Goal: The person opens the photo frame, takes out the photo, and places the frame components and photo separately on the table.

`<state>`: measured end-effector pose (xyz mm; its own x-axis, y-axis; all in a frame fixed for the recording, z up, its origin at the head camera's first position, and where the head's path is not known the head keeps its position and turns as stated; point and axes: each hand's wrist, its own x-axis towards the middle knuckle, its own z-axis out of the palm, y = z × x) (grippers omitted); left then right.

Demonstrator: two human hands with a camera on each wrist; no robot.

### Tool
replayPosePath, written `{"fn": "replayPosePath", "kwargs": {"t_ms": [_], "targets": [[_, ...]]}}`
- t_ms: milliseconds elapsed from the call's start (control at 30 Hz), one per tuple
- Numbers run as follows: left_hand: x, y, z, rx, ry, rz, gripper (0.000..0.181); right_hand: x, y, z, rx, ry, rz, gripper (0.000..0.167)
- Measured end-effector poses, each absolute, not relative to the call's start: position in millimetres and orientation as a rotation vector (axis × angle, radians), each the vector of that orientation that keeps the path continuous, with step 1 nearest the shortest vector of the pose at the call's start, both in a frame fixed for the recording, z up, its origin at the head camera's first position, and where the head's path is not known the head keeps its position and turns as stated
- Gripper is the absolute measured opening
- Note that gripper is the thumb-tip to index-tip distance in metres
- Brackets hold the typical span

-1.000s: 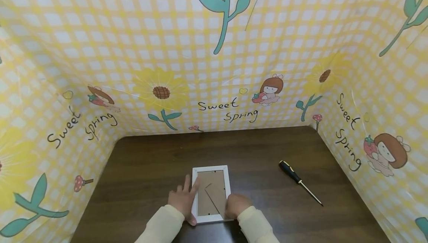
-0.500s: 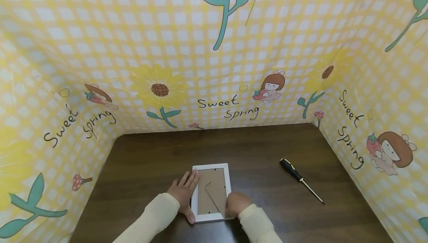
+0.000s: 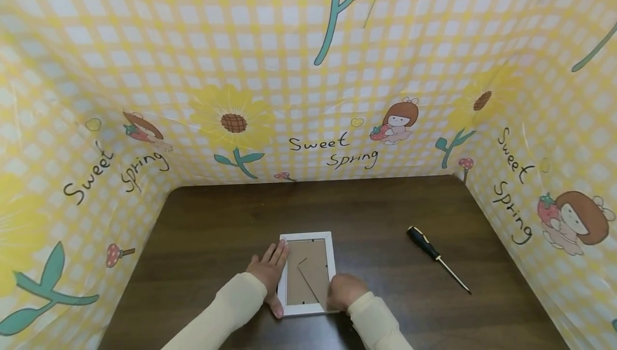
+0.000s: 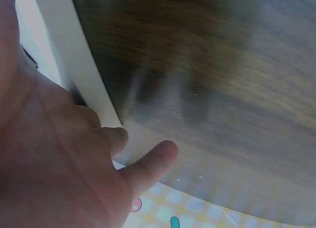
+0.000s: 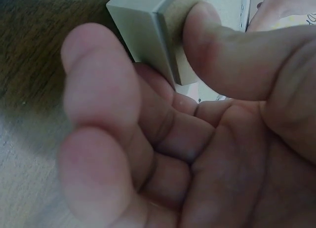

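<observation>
A white picture frame (image 3: 283, 273) lies back side up on the dark table. Its brown backing board (image 3: 301, 280) shows a diagonal slit-like line and small dark tabs near the edges. My left hand (image 3: 268, 273) rests along the frame's left side, fingers straight, thumb near the lower left corner. In the left wrist view the white frame edge (image 4: 74, 55) runs beside the left palm. My right hand (image 3: 346, 291) holds the lower right corner. In the right wrist view its thumb (image 5: 205, 43) presses on the brown board edge (image 5: 181, 50), with curled fingers at the white side.
A screwdriver (image 3: 438, 259) with a black and yellow handle lies on the table (image 3: 231, 221) to the right, tip toward me. Yellow checked cloth (image 3: 308, 93) with printed flowers rises behind the table and along both sides.
The left hand's spread fingers have come closer together and now lie along the frame's left side. The right hand keeps its hold on the corner. The head view has shifted slightly.
</observation>
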<state>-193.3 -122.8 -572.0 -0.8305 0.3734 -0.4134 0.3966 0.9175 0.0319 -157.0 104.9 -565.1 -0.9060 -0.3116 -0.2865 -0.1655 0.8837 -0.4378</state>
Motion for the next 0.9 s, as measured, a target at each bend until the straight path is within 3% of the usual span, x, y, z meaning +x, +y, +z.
{"fn": "replayPosePath", "kwargs": {"t_ms": [567, 900], "targets": [[-193, -113, -572, 0.452, 2.647, -0.011, 0.157, -155, 114, -573, -0.361, 2.653, -0.620, 0.035], [-191, -105, -559, 0.403, 2.641, -0.155, 0.156, -164, 133, -592, -0.421, 2.423, -0.924, 0.029]]}}
